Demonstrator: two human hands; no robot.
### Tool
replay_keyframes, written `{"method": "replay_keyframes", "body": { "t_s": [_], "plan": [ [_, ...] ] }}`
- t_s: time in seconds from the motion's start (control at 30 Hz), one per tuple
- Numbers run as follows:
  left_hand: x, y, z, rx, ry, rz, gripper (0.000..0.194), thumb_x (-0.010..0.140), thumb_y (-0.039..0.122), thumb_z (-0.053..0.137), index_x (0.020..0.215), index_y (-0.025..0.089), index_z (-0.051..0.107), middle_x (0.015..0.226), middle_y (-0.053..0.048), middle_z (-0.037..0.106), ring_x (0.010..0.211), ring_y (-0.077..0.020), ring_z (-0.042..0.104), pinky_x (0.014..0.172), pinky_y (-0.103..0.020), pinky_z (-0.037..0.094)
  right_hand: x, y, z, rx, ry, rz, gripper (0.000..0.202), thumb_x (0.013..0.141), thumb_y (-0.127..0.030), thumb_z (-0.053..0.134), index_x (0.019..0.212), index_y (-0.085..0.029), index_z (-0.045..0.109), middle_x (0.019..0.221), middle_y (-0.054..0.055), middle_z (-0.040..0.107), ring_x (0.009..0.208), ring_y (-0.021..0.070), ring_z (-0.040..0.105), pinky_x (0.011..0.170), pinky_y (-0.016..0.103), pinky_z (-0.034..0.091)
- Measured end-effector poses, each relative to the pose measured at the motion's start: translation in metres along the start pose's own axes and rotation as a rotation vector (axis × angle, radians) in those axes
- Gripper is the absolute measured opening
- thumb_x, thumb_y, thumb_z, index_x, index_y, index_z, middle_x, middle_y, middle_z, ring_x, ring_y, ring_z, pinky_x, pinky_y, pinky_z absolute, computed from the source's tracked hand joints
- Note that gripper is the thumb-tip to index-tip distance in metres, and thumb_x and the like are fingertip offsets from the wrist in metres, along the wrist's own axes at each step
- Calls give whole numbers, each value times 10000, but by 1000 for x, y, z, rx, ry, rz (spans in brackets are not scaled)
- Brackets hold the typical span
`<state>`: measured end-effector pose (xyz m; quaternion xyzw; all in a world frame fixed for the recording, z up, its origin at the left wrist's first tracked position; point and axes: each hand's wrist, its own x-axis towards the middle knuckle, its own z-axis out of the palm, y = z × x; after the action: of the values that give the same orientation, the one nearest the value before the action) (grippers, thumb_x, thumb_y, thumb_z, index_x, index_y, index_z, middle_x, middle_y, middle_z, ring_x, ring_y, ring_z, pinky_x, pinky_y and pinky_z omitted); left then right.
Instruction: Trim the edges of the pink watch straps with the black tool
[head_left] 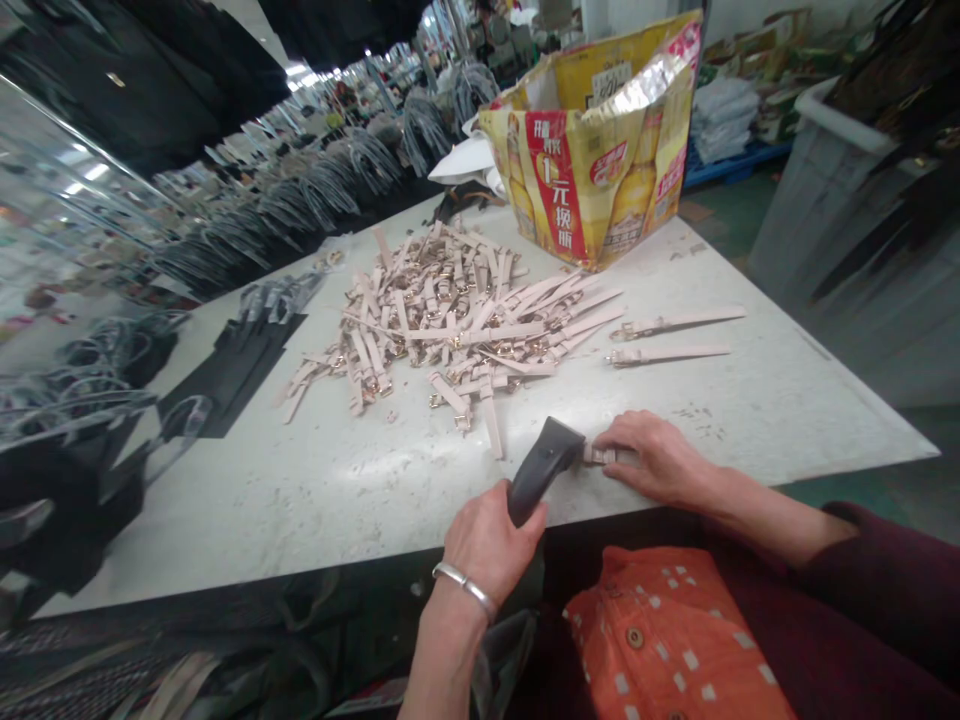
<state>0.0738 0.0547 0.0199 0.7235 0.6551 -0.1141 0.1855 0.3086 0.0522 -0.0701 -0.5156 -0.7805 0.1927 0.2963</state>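
Observation:
My left hand (491,540) wraps round a black handheld tool shaped like a hair clipper (546,468). Its wide head points up and right, close to the buckle end of a beige buckle strap (598,455). Whether the head touches the strap, I cannot tell. My right hand (652,455) pinches that strap against the table near the front edge, covering most of it. Beyond my hands lies a heap of similar beige straps (450,310) with gold buckles. Two single straps, one upper (682,321) and one lower (675,353), rest side by side to the right of the heap.
A yellow and red cardboard box (585,180) stands at the table's back. Black pieces with grey handles (232,365) lie on the left of the white table (360,520). A grey bin (810,200) stands past the right edge. Racks of grey loops (300,200) fill the background.

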Motion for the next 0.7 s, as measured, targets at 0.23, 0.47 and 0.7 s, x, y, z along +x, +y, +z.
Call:
{"method": "replay_keyframes", "body": {
  "t_s": [0.23,0.47,0.7],
  "plan": [
    [-22,-8,-4,33,-15,-34,290,802,489,450,833,226,570,735,-35,675,710,-186,650,609,-245,416,0,-1,0,-15,-4,33,218,725,-252,655,933,-188,657,863,60,649,828,213,568,750,334,425],
    [-31,16,-2,203,-90,-4,316,824,485,408,885,214,560,756,-56,688,745,-221,670,627,-278,421,0,0,2,-5,11,10,272,757,-273,610,1013,-188,646,906,75,662,851,220,583,766,338,431],
    [-23,29,3,204,-29,30,293,820,482,417,886,229,548,751,-58,685,739,-240,669,624,-298,427,-2,-1,-4,90,-6,28,473,748,-213,587,1216,-171,524,888,61,650,797,197,577,757,336,442]
  ]
}}
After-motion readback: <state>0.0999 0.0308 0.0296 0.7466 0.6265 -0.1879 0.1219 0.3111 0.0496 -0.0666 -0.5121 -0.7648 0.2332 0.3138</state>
